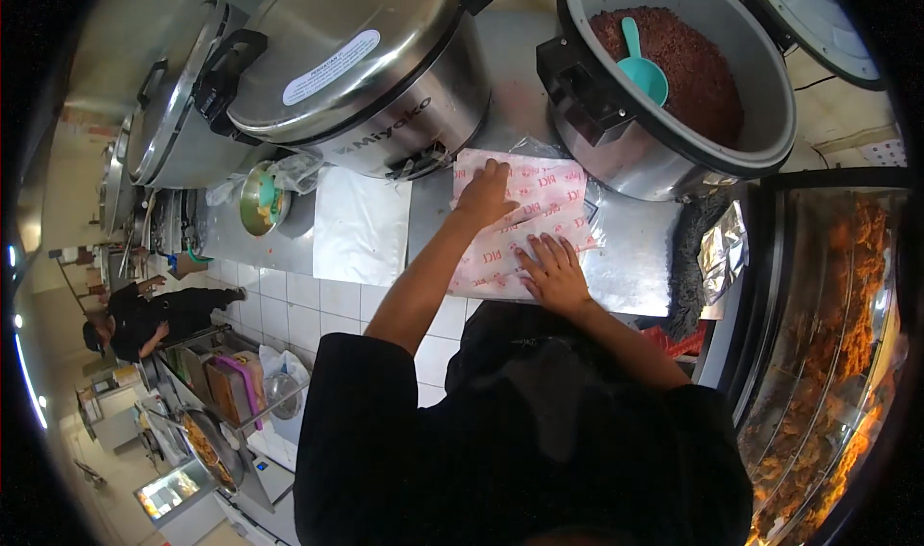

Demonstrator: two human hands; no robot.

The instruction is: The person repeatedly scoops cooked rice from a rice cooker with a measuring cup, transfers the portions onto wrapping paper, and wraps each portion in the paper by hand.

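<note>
Printed wrapping paper [539,176], white-pink with red marks, lies on the steel counter in front of me in overlapping sheets. My left hand [489,197] rests on its upper left part, fingers stretched forward and thumb out to the side. On the lower part, my right hand [556,275] presses with its fingers spread. Neither hand appears to grip anything. Just beyond the sheets, to the right, stands an open rice cooker [577,113] filled with reddish-brown rice [707,84]. A turquoise scoop [643,79] lies on the rice.
A lidded steel rice cooker [404,127] stands behind the paper to the left. Left of the sheets are white paper [361,224] and a metal bowl [258,200]. A glass display case [818,354] of fried food borders the right. Another person [144,320] is at far left.
</note>
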